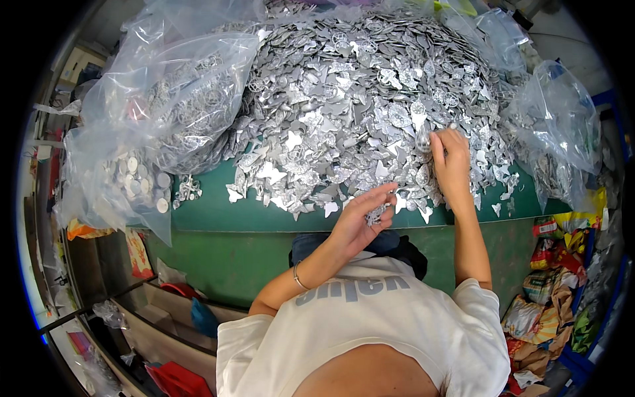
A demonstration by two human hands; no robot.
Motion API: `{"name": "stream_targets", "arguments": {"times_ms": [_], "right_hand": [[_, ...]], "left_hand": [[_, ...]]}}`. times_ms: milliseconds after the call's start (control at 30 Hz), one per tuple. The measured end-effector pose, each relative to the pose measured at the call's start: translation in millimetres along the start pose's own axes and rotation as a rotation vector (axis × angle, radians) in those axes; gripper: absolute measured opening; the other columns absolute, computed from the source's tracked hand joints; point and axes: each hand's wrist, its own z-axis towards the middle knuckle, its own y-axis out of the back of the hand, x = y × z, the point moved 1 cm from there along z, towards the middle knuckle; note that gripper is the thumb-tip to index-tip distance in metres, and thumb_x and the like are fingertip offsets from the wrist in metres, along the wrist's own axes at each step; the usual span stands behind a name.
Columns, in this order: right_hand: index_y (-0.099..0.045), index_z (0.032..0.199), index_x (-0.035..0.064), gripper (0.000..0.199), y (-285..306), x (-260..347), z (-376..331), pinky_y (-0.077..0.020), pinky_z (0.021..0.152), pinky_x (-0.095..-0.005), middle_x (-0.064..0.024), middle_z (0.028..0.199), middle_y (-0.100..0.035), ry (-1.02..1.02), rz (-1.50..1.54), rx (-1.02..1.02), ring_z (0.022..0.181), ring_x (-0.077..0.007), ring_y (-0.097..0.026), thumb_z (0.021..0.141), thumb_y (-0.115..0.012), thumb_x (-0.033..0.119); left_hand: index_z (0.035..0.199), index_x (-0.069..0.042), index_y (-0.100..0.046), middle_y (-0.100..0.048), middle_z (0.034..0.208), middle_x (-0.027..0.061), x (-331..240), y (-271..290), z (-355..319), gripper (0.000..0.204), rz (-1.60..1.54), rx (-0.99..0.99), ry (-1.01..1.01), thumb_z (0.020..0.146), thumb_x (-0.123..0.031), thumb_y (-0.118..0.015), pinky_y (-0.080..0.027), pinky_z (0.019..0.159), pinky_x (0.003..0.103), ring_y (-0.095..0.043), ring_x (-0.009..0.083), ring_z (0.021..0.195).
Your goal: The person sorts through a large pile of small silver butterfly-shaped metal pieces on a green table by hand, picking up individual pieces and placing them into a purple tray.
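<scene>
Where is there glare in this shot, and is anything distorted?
In the head view, bright glints speckle the silver metal pieces, and glossy reflections streak the clear plastic bag at upper left; in that same view, the corners fall to black, and the blue rack bends along the right rim.

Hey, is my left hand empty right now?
No, your left hand holds small silver pieces against its palm.
</scene>
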Motion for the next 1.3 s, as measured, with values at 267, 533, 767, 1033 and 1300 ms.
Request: {"name": "stream_targets", "arguments": {"times_ms": [267,533,767,1033,1300], "right_hand": [[-0.062,0.082,0.0007,0.012,4,21,-23,-0.0392,0.082,-0.0358,-0.0092,0.088,-0.057,-0.048,0.25,0.206,0.09,-0.0279,-0.05,0.074,-0.066,0.008],[-0.058,0.105,0.0063,0.035,-35,45,4,-0.0366,0.09,-0.0404,-0.0116,0.116,-0.049,0.306,0.071,0.243,0.11,-0.0321,-0.044,0.071,-0.068,0.009],[-0.061,0.097,0.003,0.023,-40,32,11,-0.0373,0.092,-0.0398,-0.0128,0.117,-0.05,0.336,0.085,0.322,0.112,-0.0327,-0.044,0.076,-0.065,0.01],[-0.056,0.106,0.0006,0.028,-27,22,59,-0.0407,0.088,-0.0369,-0.0141,0.105,-0.057,0.224,0.226,0.25,0.1,-0.0316,-0.052,0.078,-0.062,0.007],[-0.062,0.091,0.0012,0.016,-71,43,124,-0.0421,0.078,-0.0358,-0.0111,0.085,-0.055,0.443,0.185,0.445,0.086,-0.0292,-0.052,0.076,-0.064,0.007]], "left_hand": [[0.108,-0.002,-0.053,-0.05,0.075,0.0029,6,-11,2,0.03,-0.224,-0.082,0.059,0.095,-0.029,-0.046,-0.037,0.053,0.021,-0.044,0.0099,0.062],[0.066,-0.009,-0.044,-0.035,0.057,0.0005,11,8,-6,0.033,-0.289,0.002,0.15,0.093,-0.027,-0.048,-0.025,0.043,0.021,-0.031,0.0081,0.051],[0.072,-0.008,-0.046,-0.037,0.064,-0.0003,-2,5,-13,0.03,-0.174,-0.057,0.054,0.095,-0.028,-0.044,-0.022,0.039,0.019,-0.03,0.0063,0.048],[0.112,-0.003,-0.048,-0.041,0.069,0.0005,-69,-27,17,0.025,0.039,-0.062,-0.197,0.097,-0.021,-0.041,-0.024,0.041,0.018,-0.032,0.0057,0.05],[0.116,-0.004,-0.047,-0.046,0.076,0.003,-105,-34,40,0.026,0.048,-0.25,-0.323,0.092,-0.012,-0.042,-0.032,0.051,0.022,-0.039,0.0101,0.058]]}}
